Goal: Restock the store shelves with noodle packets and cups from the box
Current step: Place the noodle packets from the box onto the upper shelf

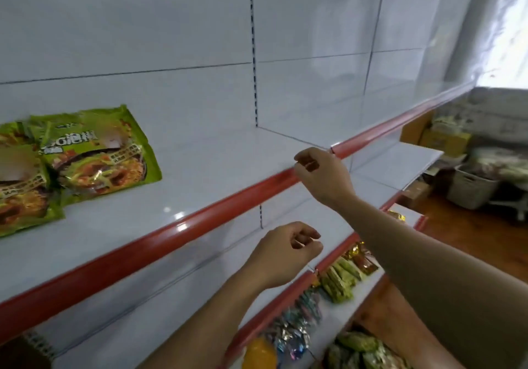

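Green plastic noodle packets [97,151], 2 of them overlapping, lie flat at the left of a glossy white metal shelf [217,168] edged with a red price rail [177,231]. The rest of that shelf is bare. The right hand [323,177] hangs at the rail, fingers loosely curled, gripping nothing. The left hand [285,254] hovers below it, in front of the next shelf down, also loosely curled and empty. Lower shelves at the right carry small green and foil-wrapped snack packs [340,280]. The restocking box cannot be made out.
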Available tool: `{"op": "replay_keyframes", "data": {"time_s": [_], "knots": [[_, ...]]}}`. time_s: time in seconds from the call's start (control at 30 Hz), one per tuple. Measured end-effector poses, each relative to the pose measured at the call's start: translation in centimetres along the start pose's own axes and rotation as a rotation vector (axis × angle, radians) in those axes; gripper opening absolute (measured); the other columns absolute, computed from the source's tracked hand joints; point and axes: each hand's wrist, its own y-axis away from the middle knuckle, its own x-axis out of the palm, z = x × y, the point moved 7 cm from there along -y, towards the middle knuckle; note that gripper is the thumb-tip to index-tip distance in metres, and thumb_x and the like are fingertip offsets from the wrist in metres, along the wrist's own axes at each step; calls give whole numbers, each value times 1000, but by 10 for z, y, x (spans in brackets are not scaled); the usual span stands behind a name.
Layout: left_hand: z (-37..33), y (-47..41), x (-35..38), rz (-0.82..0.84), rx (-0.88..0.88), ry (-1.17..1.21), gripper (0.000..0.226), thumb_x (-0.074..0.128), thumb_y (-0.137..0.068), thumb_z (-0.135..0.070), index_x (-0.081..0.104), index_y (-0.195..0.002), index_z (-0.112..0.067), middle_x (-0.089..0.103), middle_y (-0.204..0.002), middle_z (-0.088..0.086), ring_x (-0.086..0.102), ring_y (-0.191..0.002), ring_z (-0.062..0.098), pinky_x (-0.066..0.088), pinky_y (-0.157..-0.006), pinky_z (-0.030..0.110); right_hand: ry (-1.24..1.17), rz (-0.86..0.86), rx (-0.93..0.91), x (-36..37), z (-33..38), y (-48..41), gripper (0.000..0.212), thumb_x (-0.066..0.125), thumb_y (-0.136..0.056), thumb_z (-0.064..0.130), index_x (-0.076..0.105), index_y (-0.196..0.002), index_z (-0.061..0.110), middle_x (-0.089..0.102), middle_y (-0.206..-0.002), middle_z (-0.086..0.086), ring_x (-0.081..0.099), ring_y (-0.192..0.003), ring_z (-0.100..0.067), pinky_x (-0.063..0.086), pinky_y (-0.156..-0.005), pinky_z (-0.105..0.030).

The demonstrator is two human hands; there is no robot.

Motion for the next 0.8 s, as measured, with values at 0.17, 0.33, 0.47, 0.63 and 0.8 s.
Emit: {"op": "replay_keyframes", "data": {"time_s": [0.17,0.33,0.47,0.63,0.8], "knots": [[43,-27,97,167,-103,-38,13,63,-92,-40,64,-102,-33,63,-94,-22,61,-90,1,52,-83,24,90,59,185,-18,-105,33,24,59,-92,31,66,-113,25,64,-99,15,62,-91,-9,55,-84,-37],[92,-54,186,250,-268,-38,19,63,-87,-47,65,-101,-33,67,-99,-14,64,-92,8,55,-88,41,136,177,338,-13,-218,58,23,58,-91,33,65,-112,27,63,-97,16,63,-89,-10,57,-75,-38],[135,-73,257,238,-467,-18,23,60,-94,-42,64,-111,-27,65,-108,-8,63,-97,13,53,-88,36,164,322,392,-1,-316,76,19,57,-93,32,64,-108,23,63,-97,11,59,-83,-13,42,-65,-27],[191,-76,349,258,-763,2,14,57,-95,-42,63,-97,-30,64,-97,-10,64,-88,12,54,-83,36,167,550,504,18,-441,119,23,57,-93,34,64,-114,26,64,-103,11,61,-86,-15,51,-71,-30],[237,-62,418,249,-1016,64,12,56,-97,-41,60,-98,-30,59,-97,-8,60,-91,15,50,-85,33,179,754,613,48,-538,171,24,60,-92,34,65,-111,19,64,-97,3,58,-87,-18,44,-72,-28]]}}
